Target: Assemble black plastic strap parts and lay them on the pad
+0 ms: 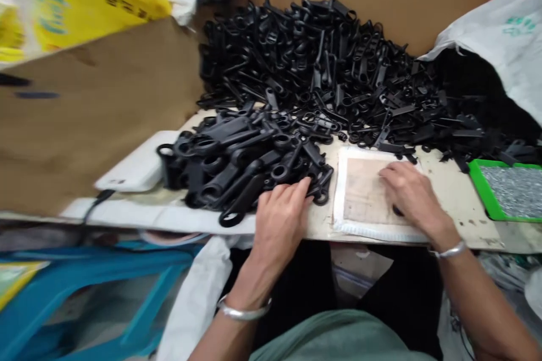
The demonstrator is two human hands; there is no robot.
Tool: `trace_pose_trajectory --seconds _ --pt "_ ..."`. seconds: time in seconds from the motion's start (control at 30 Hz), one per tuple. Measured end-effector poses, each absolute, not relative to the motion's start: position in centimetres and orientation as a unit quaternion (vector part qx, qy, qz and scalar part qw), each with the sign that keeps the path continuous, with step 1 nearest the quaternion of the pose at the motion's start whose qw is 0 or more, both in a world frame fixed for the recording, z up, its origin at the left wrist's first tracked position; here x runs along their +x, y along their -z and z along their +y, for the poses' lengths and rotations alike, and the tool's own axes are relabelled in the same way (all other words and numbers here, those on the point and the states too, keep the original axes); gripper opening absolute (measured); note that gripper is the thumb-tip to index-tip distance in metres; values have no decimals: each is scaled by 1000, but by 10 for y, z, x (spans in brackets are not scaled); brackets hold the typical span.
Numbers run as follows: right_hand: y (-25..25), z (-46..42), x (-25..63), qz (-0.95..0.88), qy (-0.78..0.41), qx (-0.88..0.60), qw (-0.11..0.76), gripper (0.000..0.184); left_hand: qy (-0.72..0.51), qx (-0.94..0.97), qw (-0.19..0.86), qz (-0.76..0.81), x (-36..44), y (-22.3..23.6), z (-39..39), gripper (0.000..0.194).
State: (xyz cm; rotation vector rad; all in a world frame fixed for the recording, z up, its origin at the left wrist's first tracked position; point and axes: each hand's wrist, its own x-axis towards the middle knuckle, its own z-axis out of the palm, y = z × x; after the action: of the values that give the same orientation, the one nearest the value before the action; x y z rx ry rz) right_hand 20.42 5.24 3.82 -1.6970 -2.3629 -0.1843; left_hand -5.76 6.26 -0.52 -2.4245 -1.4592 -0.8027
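My left hand [283,211] is at the right front edge of a near pile of black plastic handle-like parts [231,161], many with a ring at one end. Its fingers are bent and held together, with the tips against the parts; what they grip is hidden. To the right, my right hand [411,196] is over a flat pad with white taped edges [359,194]. Those fingers are curled inward, and whatever they hold is hidden. A small dark piece [397,211] shows below the right palm.
Behind lies a large heap of black parts [296,62], smaller ones toward the right. A green tray [478,189] holds many small silvery pieces. A white box with a cable [133,163] is left, beside a cardboard wall [101,113]. A blue plastic stool [114,259] stands below the table edge.
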Motion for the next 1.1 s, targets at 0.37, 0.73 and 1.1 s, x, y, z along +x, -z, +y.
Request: trace_pose_trajectory --seconds 0.37,0.73,1.1 --pt "-41 84 129 -856 -24 -510 76 16 419 -778 32 -466 -48 -13 54 23" --pt "-28 98 134 -896 -35 -431 99 7 496 -509 -507 -489 -29 -18 41 44" --pt "-38 94 168 -884 -114 -405 204 21 476 -314 -731 -375 -30 -20 39 55"
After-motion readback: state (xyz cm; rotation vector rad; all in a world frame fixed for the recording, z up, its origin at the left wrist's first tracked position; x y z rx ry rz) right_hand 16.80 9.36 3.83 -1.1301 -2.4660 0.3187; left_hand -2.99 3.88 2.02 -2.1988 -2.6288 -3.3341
